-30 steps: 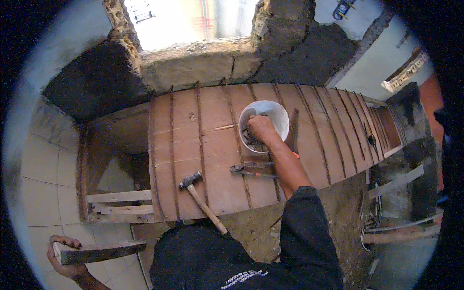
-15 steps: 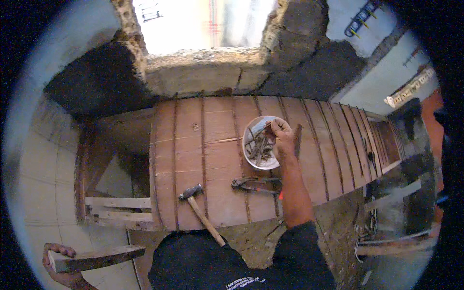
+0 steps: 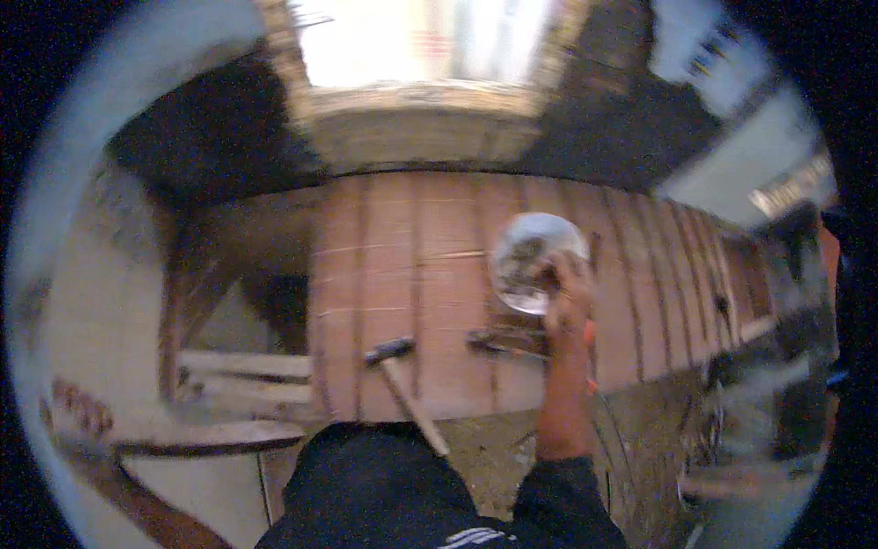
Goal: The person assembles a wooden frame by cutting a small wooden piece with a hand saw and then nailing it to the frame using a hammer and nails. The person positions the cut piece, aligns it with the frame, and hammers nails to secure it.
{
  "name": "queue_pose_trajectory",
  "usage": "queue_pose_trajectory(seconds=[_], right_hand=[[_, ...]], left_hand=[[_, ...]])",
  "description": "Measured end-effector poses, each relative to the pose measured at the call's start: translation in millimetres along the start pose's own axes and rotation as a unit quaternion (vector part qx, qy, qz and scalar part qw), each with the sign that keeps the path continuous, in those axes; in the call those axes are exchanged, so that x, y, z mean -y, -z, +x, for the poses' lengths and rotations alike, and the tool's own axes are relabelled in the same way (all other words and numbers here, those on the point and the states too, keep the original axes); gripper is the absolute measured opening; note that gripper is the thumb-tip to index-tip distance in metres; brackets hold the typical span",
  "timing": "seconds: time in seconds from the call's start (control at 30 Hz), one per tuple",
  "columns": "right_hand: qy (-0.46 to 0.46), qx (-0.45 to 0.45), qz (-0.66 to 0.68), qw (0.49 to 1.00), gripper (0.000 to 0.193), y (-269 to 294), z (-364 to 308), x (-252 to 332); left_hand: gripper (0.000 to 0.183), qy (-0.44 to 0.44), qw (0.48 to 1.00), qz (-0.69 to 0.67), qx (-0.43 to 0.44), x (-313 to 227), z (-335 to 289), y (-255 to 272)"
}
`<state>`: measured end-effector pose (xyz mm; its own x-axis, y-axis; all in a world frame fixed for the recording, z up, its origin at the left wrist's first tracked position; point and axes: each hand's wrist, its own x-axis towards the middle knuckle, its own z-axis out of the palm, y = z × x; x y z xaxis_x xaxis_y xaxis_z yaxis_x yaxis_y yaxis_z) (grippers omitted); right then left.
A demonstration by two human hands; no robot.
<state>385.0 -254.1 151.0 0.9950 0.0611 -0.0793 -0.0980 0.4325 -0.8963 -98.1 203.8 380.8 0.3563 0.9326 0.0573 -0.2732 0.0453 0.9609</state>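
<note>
At the lower left, my left hand (image 3: 84, 409) is closed around one end of a short wooden board (image 3: 206, 437), which points right. My right hand (image 3: 571, 282) is over the near right side of a white tub (image 3: 521, 309). Its fingers are drawn together in a pinch, but blur hides what is between them. Thin brownish nails (image 3: 519, 261) lie heaped in the tub. Just nearer to me, a pair of pincers (image 3: 494, 341) is partly covered by my right forearm. Farther left lies a hammer (image 3: 405, 389), its wooden handle reaching over the near edge.
Reddish wooden panels (image 3: 448, 384) with dark rods across them form the work surface. Left of it is an opening (image 3: 265, 311) with wooden slats (image 3: 247, 366) along its near side. Behind stands a rough wall with a bright window opening (image 3: 421, 46).
The view has swung left, and the picture is now blurred. My left hand has lifted the board higher. My right hand has come nearer to me, from the tub's far side to its near right.
</note>
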Motion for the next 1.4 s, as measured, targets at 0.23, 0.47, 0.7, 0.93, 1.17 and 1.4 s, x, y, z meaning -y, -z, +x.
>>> queue_pose_trajectory(seconds=[0.23, 0.47, 0.7, 0.93, 1.17, 1.4], right_hand=[[-0.102, 0.131, 0.004, 0.986, 0.032, -79.3, -100.5, -64.4], [-0.247, 0.26, -0.054, 0.932, 0.033, -227.1, -192.1, -107.3], [-0.24, 0.367, -0.074, 0.896, 0.039, -308.7, -222.6, -121.6], [-0.351, 0.349, -0.139, 0.858, 0.027, -262.4, -266.1, -172.6], [-0.308, 0.458, -0.235, 0.8, 0.028, -226.8, -286.9, -160.4], [-0.075, 0.38, -0.324, 0.863, 0.049, -239.3, -291.4, -110.8]], left_hand=[[0.069, 0.169, 0.984, -0.052, 0.038, 111.1, 99.1, 53.5], [0.058, 0.074, 0.982, -0.163, 0.057, 180.0, 98.6, 48.9], [0.038, 0.254, 0.95, -0.145, 0.105, 245.0, 56.8, 66.8], [0.041, 0.197, 0.968, 0.009, -0.157, 308.5, 100.7, 120.2], [0.036, 0.175, 0.944, -0.076, -0.267, 381.4, 175.6, 156.0], [0.065, 0.337, 0.916, -0.11, -0.189, 408.6, 151.6, 108.9]])
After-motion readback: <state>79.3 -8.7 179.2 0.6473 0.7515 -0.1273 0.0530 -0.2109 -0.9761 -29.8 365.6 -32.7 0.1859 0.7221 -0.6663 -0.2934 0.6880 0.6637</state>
